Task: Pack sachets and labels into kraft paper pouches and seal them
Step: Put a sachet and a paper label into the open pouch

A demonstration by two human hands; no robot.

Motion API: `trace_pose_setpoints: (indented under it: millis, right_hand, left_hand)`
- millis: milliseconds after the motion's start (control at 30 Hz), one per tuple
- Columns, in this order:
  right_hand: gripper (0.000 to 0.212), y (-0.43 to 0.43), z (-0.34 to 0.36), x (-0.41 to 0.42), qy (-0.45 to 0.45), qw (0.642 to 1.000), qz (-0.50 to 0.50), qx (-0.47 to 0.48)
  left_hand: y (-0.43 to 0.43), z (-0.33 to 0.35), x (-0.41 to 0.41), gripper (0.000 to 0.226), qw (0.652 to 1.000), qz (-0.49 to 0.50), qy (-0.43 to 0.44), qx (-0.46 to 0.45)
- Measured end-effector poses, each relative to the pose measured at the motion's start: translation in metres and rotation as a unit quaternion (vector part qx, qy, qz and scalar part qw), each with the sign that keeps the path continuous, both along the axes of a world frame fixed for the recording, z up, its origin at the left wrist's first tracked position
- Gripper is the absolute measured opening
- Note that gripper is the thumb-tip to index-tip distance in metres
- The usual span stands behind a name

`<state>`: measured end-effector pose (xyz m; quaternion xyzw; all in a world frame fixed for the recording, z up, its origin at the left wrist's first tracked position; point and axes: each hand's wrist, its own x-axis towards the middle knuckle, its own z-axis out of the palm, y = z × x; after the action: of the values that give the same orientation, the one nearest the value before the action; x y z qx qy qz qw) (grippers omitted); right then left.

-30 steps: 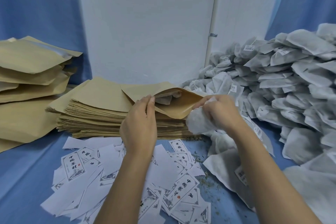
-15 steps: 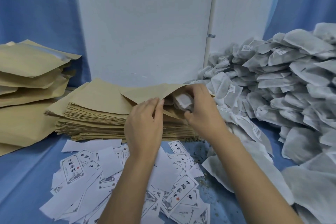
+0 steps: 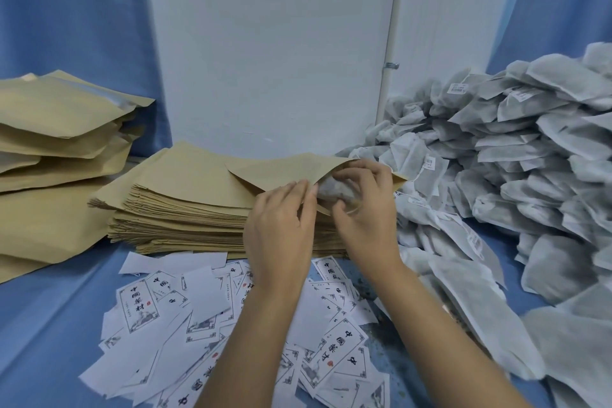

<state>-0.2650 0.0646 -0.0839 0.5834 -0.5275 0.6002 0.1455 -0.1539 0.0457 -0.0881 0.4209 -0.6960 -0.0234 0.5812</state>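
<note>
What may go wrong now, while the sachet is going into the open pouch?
The sachet is bunched at the mouth of the kraft pouch; if the right hand pushes harder, it might tear or crease the mouth. The left hand pinches only one lip, so the mouth may fall shut. The pouch rests on the stack of flat pouches, which could slide.

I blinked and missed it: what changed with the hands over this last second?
The right hand carried its sachet leftward from beside the pouch into its open mouth and is pushing it in. Nothing was let go. The left hand keeps pinching the pouch's lower lip; pouch stack, labels and sachet pile stayed put.
</note>
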Motion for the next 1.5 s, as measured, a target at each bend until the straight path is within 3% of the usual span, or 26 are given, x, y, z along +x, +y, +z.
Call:
trace_pose_setpoints:
  millis: [100,200,267,367,467,500,600,667,733,800,867,1067,1300,1500]
  right_hand:
    - [0.037,0.005,0.000,-0.002,0.017,0.999,-0.032,-0.014]
    - [0.021,0.006,0.003,-0.003,0.063,0.992,-0.105,0.020]
    - [0.006,0.004,0.010,-0.004,0.044,0.985,-0.109,0.130]
    - [0.009,0.003,0.025,-0.009,0.025,0.953,-0.074,0.293]
    - [0.015,0.007,0.034,-0.010,-0.030,0.949,0.042,0.311]
    - [0.018,0.007,0.033,-0.010,-0.031,0.950,0.042,0.307]
    - [0.020,0.001,0.024,-0.009,0.031,0.954,-0.107,0.279]
    - [0.023,0.000,0.022,-0.005,0.048,0.950,-0.142,0.275]
    - [0.006,0.003,0.023,-0.008,0.010,0.959,-0.084,0.269]
    - [0.015,0.010,0.029,-0.010,-0.026,0.957,-0.020,0.288]
    - [0.003,0.013,0.032,-0.013,-0.026,0.946,-0.002,0.322]
    - [0.035,0.012,0.038,-0.011,0.012,0.909,0.040,0.416]
    - [0.032,-0.020,0.048,0.014,0.081,0.873,-0.031,0.480]
    - [0.032,-0.028,0.040,0.022,0.099,0.876,0.000,0.472]
  left_hand:
    - [0.000,0.001,0.001,0.032,0.999,0.004,0.016,-0.040]
    - [-0.001,-0.004,-0.002,0.030,0.989,-0.005,-0.001,-0.149]
    - [-0.002,-0.009,-0.004,0.026,0.980,-0.024,-0.002,-0.199]
    - [-0.002,-0.016,-0.005,0.022,0.974,-0.045,0.007,-0.223]
    - [-0.003,-0.015,-0.002,0.025,0.975,-0.044,0.036,-0.216]
    - [-0.003,-0.014,-0.001,0.027,0.975,-0.043,0.045,-0.215]
    - [0.001,-0.012,-0.003,0.030,0.975,-0.051,0.054,-0.209]
    - [0.005,-0.011,-0.007,0.028,0.976,-0.062,0.057,-0.198]
    - [0.006,-0.010,-0.009,0.027,0.978,-0.070,0.063,-0.184]
    - [0.005,-0.009,-0.006,0.029,0.981,-0.074,0.066,-0.167]
    - [0.004,-0.009,-0.001,0.029,0.982,-0.075,0.060,-0.161]
    - [0.007,-0.012,0.003,0.031,0.983,-0.096,0.078,-0.139]
    - [0.008,-0.015,0.014,0.031,0.979,-0.113,0.098,-0.138]
    - [0.008,-0.010,0.028,0.032,0.986,-0.124,0.103,-0.026]
